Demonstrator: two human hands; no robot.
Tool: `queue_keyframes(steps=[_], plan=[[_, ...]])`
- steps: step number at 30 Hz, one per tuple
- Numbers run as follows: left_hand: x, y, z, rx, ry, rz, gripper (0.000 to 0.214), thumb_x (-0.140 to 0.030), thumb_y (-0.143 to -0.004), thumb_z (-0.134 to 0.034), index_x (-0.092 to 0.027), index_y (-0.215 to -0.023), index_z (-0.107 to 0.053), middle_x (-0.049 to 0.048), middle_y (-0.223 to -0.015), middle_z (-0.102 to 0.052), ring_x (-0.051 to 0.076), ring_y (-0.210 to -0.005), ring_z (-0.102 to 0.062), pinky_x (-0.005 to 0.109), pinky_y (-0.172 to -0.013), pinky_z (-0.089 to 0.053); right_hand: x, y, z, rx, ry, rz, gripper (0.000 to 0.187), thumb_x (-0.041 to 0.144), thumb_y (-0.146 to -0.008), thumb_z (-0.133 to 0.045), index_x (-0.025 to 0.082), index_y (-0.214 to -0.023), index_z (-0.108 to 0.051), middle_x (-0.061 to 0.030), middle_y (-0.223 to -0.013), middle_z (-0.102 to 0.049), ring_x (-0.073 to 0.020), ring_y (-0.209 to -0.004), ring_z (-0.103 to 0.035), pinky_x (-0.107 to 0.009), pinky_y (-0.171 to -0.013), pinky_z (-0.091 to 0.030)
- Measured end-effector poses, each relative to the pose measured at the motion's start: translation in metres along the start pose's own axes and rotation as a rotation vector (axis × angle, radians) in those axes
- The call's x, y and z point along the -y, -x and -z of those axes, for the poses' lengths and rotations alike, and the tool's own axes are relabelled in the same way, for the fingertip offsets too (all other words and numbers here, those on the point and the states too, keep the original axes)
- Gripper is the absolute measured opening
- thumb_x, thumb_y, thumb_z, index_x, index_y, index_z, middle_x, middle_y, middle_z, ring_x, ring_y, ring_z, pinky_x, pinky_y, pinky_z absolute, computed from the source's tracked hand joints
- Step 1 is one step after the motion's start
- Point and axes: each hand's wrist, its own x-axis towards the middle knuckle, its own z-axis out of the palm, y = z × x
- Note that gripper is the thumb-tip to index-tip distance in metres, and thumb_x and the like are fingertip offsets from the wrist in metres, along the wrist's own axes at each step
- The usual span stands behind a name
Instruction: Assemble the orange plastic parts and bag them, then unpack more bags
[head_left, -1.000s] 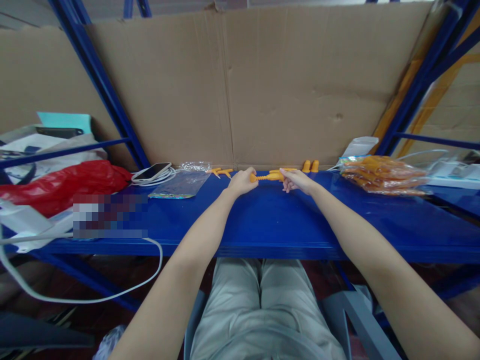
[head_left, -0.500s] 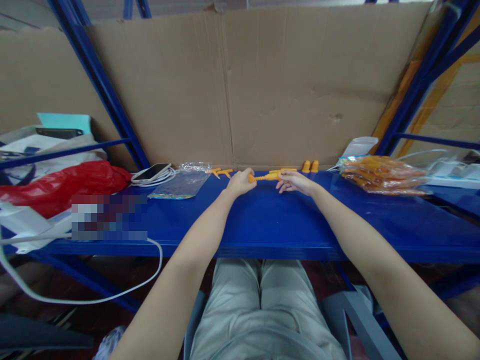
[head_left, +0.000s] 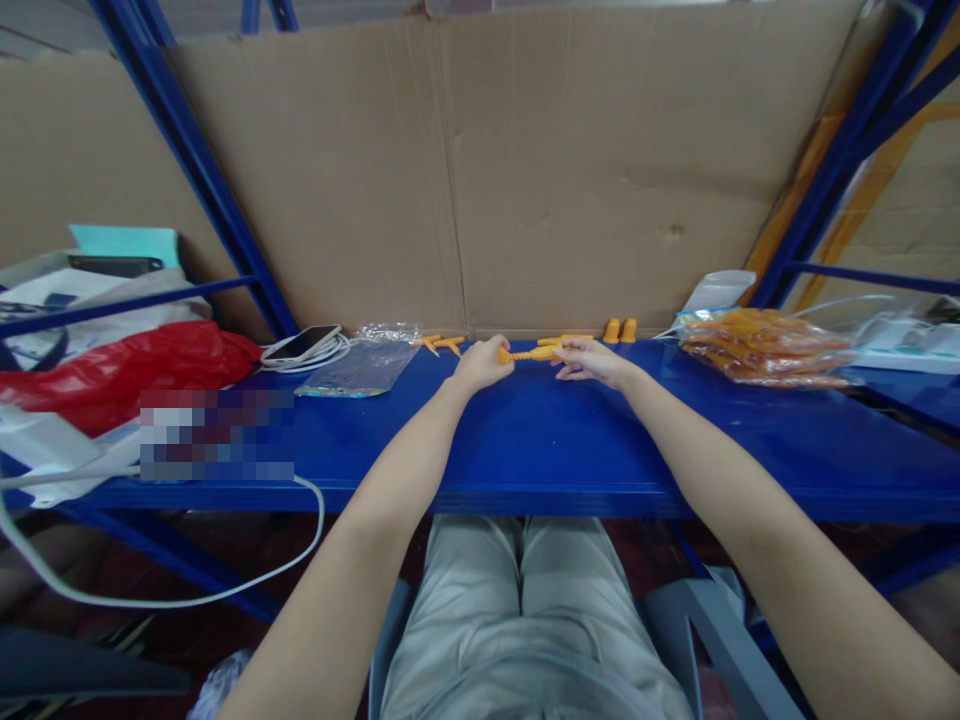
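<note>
At the back of the blue table (head_left: 555,440), an orange plastic piece with a ribbed, twisted-looking shaft (head_left: 529,355) stretches between my two hands. Its left end sits in the closed fingers of my left hand (head_left: 481,364). The fingers of my right hand (head_left: 596,362) pinch its thicker right end, with the lower fingers curled loosely beneath. Just behind my right hand lie some orange sticks (head_left: 566,340). Thin orange parts with pale tips (head_left: 442,343) lie to the left of my left hand. Two orange caps (head_left: 619,330) stand upright beyond my right hand.
A clear plastic bag (head_left: 360,368) and a phone on a coiled cable (head_left: 306,343) lie left. Bagged orange parts (head_left: 757,345) are at the right. A red bag (head_left: 150,360) and white power strip (head_left: 67,455) crowd the left end. Cardboard (head_left: 555,170) stands behind.
Both hands keep their hold on the orange piece in nearly the same place. Only the right fingers shift slightly.
</note>
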Motion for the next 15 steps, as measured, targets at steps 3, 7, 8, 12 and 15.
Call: queue_keyframes(steps=[3, 7, 8, 12, 15], plan=[[0.0001, 0.0000, 0.0005, -0.003, 0.003, -0.010, 0.034, -0.028, -0.079, -0.062, -0.019, -0.112, -0.063, 0.0082, -0.089, -0.073, 0.022, -0.085, -0.068, 0.028, -0.076, -0.051, -0.0002, 0.0001, 0.0008, -0.006, 0.009, 0.010, 0.009, 0.025, -0.093, -0.060, 0.018, -0.099, -0.062, -0.0031, -0.082, -0.072, -0.0087, -0.060, -0.066, -0.019, -0.062, -0.056], [0.0006, -0.0005, 0.0014, -0.010, 0.018, -0.029, 0.035, -0.026, -0.079, -0.063, -0.018, -0.112, -0.064, 0.0078, -0.088, -0.073, 0.021, -0.083, -0.068, 0.028, -0.076, -0.050, 0.0004, -0.0017, -0.0001, -0.037, 0.014, 0.016, 0.016, 0.031, -0.091, -0.064, 0.016, -0.086, -0.062, -0.0033, -0.071, -0.069, -0.0099, -0.057, -0.064, -0.020, -0.057, -0.056], [0.0006, -0.0006, 0.0015, -0.008, 0.021, -0.032, 0.034, -0.025, -0.079, -0.063, -0.018, -0.112, -0.064, 0.0077, -0.088, -0.073, 0.021, -0.082, -0.068, 0.028, -0.076, -0.050, 0.0008, -0.0018, -0.0006, -0.043, 0.017, 0.018, 0.018, 0.033, -0.090, -0.065, 0.016, -0.084, -0.061, -0.0033, -0.069, -0.068, -0.0099, -0.055, -0.064, -0.020, -0.056, -0.055], [-0.0001, -0.0005, 0.0012, -0.016, 0.012, -0.034, 0.034, -0.026, -0.079, -0.063, -0.017, -0.112, -0.064, 0.0081, -0.087, -0.073, 0.022, -0.083, -0.069, 0.028, -0.077, -0.050, 0.0044, 0.0007, -0.0030, -0.057, 0.027, 0.023, 0.027, 0.037, -0.089, -0.066, 0.016, -0.075, -0.057, -0.0020, -0.059, -0.063, -0.0095, -0.048, -0.060, -0.020, -0.050, -0.054], [-0.0017, -0.0004, 0.0012, -0.030, 0.013, -0.041, 0.035, -0.026, -0.080, -0.063, -0.017, -0.113, -0.063, 0.0080, -0.087, -0.073, 0.022, -0.085, -0.069, 0.029, -0.078, -0.050, 0.0083, 0.0034, -0.0058, -0.074, 0.010, 0.035, 0.031, 0.038, -0.091, -0.062, 0.016, -0.070, -0.053, 0.0001, -0.050, -0.058, -0.0093, -0.042, -0.056, -0.021, -0.047, -0.053]])
